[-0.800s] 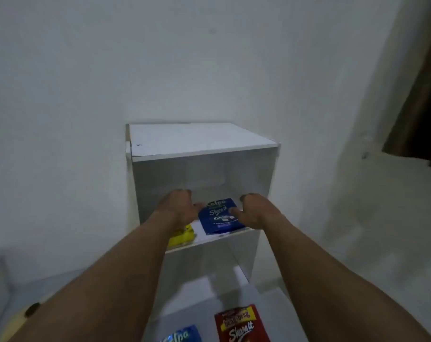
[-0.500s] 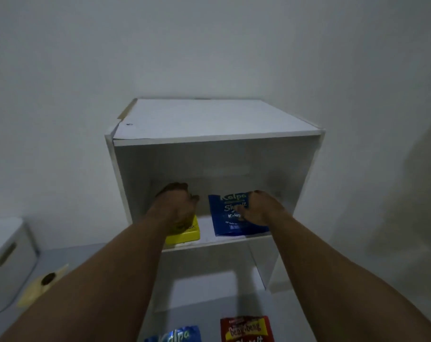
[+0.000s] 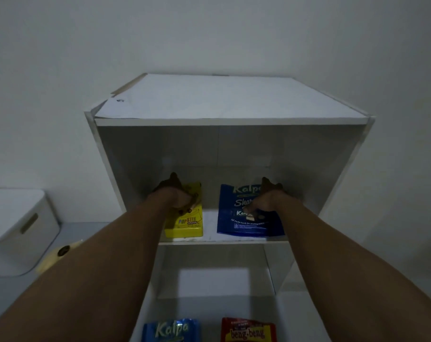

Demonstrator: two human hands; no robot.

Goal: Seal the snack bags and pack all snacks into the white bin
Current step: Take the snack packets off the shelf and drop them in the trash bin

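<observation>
Hands apart on shelf (image 3: 210, 227): left hand (image 3: 173, 198) gripping yellow box (image 3: 185, 225), right hand (image 3: 268, 199) gripping blue bag (image 3: 241, 225); white bin (image 3: 17, 230) well left, nearer left hand.

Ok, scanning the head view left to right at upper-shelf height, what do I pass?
From the left: white bin → yellow Pop Stix pack → blue Kalpa bag.

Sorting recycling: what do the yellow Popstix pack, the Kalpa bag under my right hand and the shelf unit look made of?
Yellow Popstix pack: probably printed cardboard, boxy edge. Kalpa bag: likely thin plastic film, lying flat. Shelf unit: likely laminated board; chipped top corner shows tan core.
</observation>
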